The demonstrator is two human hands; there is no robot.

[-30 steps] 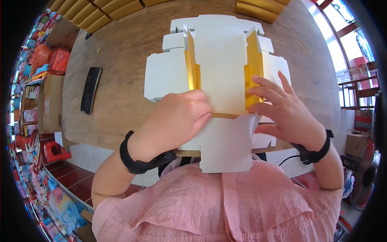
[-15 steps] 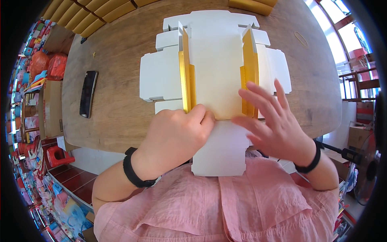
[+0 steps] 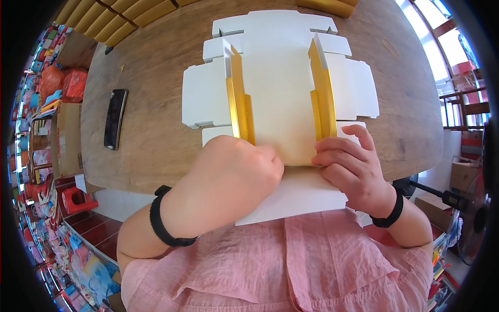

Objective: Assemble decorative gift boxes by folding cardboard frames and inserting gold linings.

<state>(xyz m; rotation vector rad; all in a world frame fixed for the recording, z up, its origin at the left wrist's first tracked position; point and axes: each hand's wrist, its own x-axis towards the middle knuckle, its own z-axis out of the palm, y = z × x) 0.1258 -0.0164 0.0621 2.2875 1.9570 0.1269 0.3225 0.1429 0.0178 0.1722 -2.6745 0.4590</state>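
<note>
A part-folded cardboard box (image 3: 280,99), white inside and gold outside, lies in front of me on a pile of flat white box blanks (image 3: 208,96). Its two long gold side walls (image 3: 323,101) stand up, slightly tilted. My left hand (image 3: 234,166) is closed at the near left corner, its fingertips pinching the near edge. At the near right corner, the bent fingers of my right hand (image 3: 353,166) grip the edge, with one finger raised. A white flap (image 3: 296,195) extends from the near edge over my lap, partly hidden by my left hand.
The wooden table (image 3: 150,104) carries a black phone (image 3: 115,119) at the left and a rubber band (image 3: 391,47) at the right. Gold boxes (image 3: 117,21) are lined up at the far left, with another gold box (image 3: 327,6) farther right. A fan (image 3: 473,218) stands at the right.
My right hand has come down and closed on the near right corner. My left hand has shifted slightly right and nearer. The near flap looks wider and raised, and the box has slid slightly toward me.
</note>
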